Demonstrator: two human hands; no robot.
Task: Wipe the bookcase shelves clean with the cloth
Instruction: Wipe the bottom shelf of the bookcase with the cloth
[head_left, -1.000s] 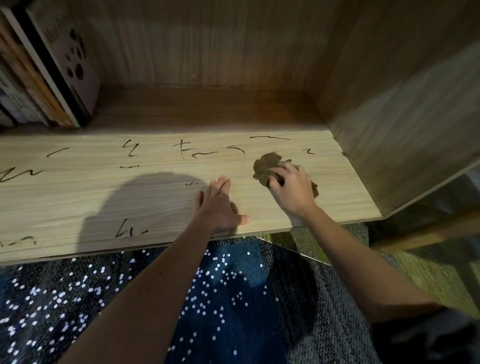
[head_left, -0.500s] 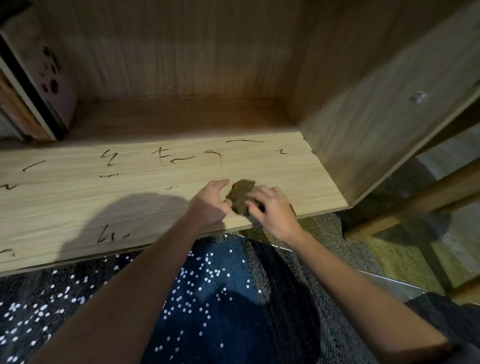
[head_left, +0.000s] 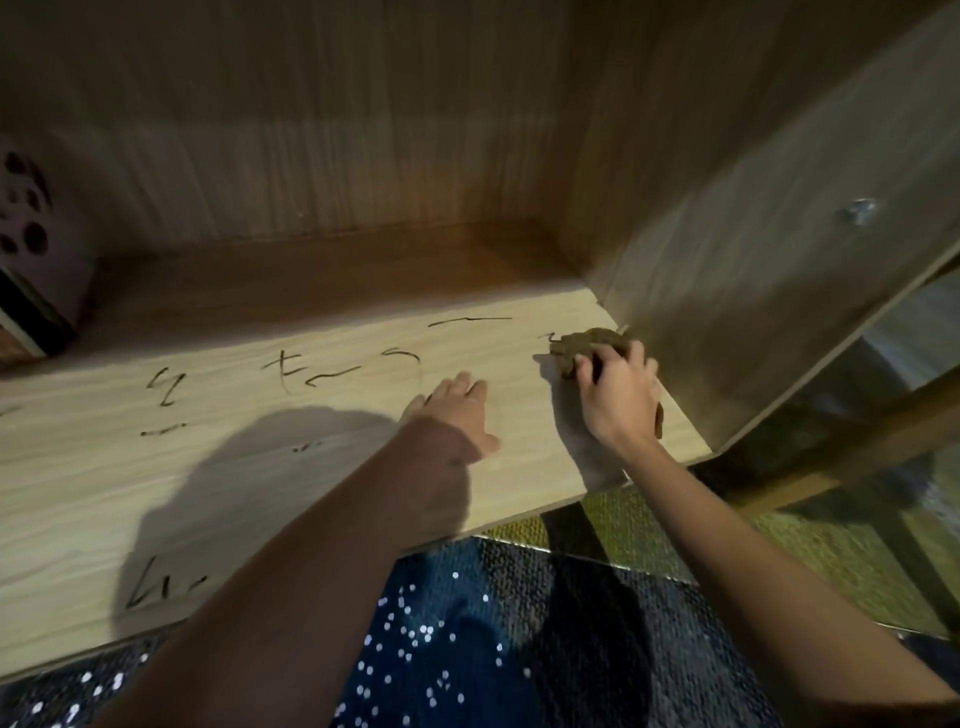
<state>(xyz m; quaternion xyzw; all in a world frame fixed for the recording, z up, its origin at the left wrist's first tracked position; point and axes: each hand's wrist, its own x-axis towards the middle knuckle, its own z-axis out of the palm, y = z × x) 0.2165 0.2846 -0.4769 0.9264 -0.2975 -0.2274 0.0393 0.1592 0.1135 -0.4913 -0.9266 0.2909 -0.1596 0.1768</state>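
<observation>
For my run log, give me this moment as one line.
step: wiping shelf | right hand: grips cloth at right end | left hand: flat on shelf | marks: several unwiped

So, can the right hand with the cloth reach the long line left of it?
Probably yes. The right hand holds the cloth beside the side wall; the line lies just left on bare shelf, and the left hand rests nearer the front, clear of it.
</observation>
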